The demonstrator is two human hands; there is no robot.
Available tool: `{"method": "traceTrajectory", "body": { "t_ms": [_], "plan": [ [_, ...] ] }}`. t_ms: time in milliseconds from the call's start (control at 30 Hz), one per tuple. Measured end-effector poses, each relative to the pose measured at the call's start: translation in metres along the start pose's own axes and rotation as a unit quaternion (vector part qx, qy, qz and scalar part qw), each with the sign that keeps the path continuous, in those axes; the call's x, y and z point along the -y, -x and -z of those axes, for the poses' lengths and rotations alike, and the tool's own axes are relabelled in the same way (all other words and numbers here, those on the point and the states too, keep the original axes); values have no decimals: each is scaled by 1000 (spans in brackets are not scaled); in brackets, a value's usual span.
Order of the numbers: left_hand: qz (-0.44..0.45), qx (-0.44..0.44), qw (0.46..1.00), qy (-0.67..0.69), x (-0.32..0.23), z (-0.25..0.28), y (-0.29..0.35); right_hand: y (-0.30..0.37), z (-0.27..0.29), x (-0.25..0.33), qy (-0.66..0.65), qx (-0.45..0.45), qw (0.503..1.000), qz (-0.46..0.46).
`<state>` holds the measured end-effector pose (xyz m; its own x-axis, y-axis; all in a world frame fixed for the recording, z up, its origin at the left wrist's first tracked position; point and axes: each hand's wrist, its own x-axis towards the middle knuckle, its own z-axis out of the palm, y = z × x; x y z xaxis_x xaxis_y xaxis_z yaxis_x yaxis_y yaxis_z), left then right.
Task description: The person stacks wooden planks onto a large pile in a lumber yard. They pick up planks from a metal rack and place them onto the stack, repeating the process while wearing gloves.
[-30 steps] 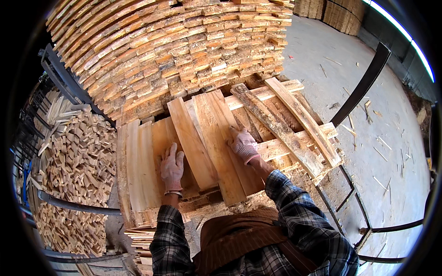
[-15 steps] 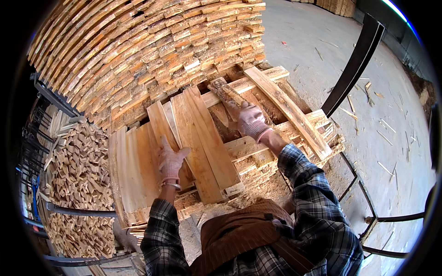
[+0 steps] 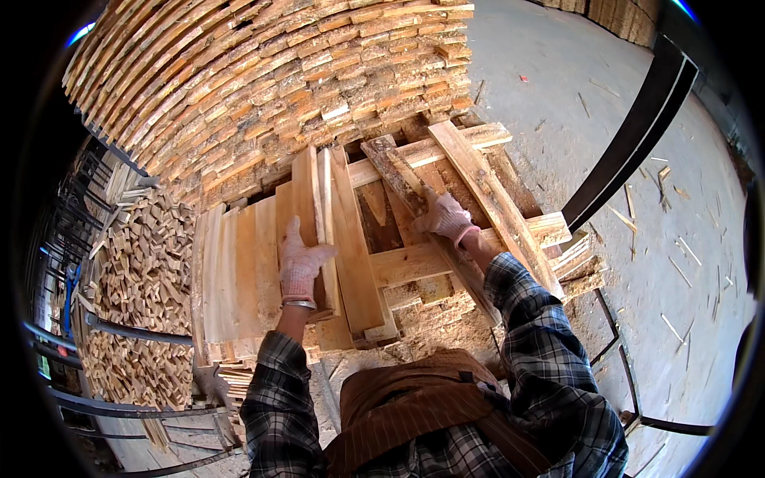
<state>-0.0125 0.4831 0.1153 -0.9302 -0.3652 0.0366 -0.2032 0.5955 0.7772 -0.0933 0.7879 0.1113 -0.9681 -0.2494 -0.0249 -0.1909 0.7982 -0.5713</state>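
My left hand (image 3: 303,259), in a pale pink glove, lies open with its thumb spread against a smooth board (image 3: 304,195) on the pallet-like pile. A narrow board (image 3: 325,195) stands tilted close beside it, and a wide flat board (image 3: 355,263) lies just to the right. My right hand (image 3: 448,217), also gloved, is closed round a rough bark-edged board (image 3: 396,174) that slants from the far side toward me. Its palm and part of the grip are hidden. Right of that hand, a long pale board (image 3: 498,199) lies diagonally across the crosspieces.
Behind the work rises a tall stack of boards (image 3: 303,88). Small wood offcuts (image 3: 143,271) fill a framed bin at left. A dark metal post (image 3: 637,135) stands at right. Splinters lie on the grey floor (image 3: 550,80). Several boards (image 3: 239,271) lie side by side at left.
The boards by my left hand have drawn together and tipped up at their right edge. The bark-edged board in my right hand has swung, and its near end now shows toward me.
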Motion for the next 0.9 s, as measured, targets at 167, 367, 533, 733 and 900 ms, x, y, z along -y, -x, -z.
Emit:
{"method": "traceTrajectory", "body": {
  "t_ms": [167,367,533,733,900],
  "plan": [
    [-27,1,979,-202,-71,-135,19,6,50,-40,-140,-24,990,-11],
    [-16,-51,971,-234,-58,-175,11,24,70,-104,205,-7,971,-125],
    [-27,-5,983,-180,-95,-103,16,32,74,-103,247,0,958,-142],
    [43,-6,969,-243,-112,-79,41,27,85,-86,191,23,973,-131],
    [58,-14,943,-327,-85,-89,34,25,99,-97,85,52,987,-127]
  ]
}}
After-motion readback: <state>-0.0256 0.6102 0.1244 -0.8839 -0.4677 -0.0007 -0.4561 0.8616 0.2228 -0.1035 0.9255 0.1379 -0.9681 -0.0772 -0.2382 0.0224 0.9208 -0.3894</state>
